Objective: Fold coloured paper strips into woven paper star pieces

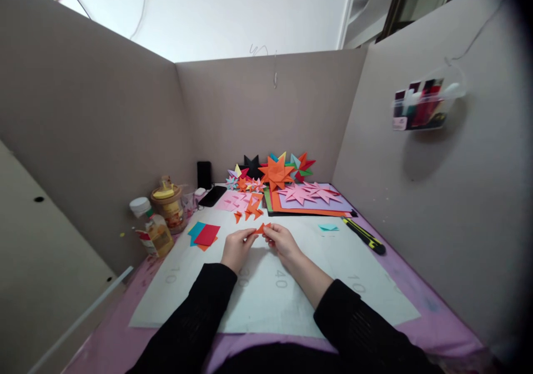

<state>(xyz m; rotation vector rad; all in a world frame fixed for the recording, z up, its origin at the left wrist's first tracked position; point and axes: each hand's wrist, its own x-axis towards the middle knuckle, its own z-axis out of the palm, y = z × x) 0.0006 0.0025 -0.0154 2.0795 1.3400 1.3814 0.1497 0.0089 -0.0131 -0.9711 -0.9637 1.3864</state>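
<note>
Between my two hands, just above the white mat (pixel 266 307), is a small folded piece of orange paper (pixel 261 230). My left hand (pixel 239 246) pinches its left end, and my right hand (pixel 283 242) grips its right end. Beyond the fingertips lie several folded orange paper pieces (pixel 253 208) and pink folded pieces (pixel 233 200). Left of my left hand is a small stack of paper squares, with a red square (pixel 207 234) on top of a blue one (pixel 194 232). A folded light-blue paper piece (pixel 328 227) lies right of my right hand.
A yellow-and-black utility knife (pixel 365 237) lies at the right. Pink paper stars (pixel 297 193) rest on coloured sheets (pixel 328 206), with an orange star (pixel 277 172) behind. At left stand a bottle (pixel 156 232), a tub (pixel 170 207) and a phone (pixel 212 196). Grey panels enclose the table.
</note>
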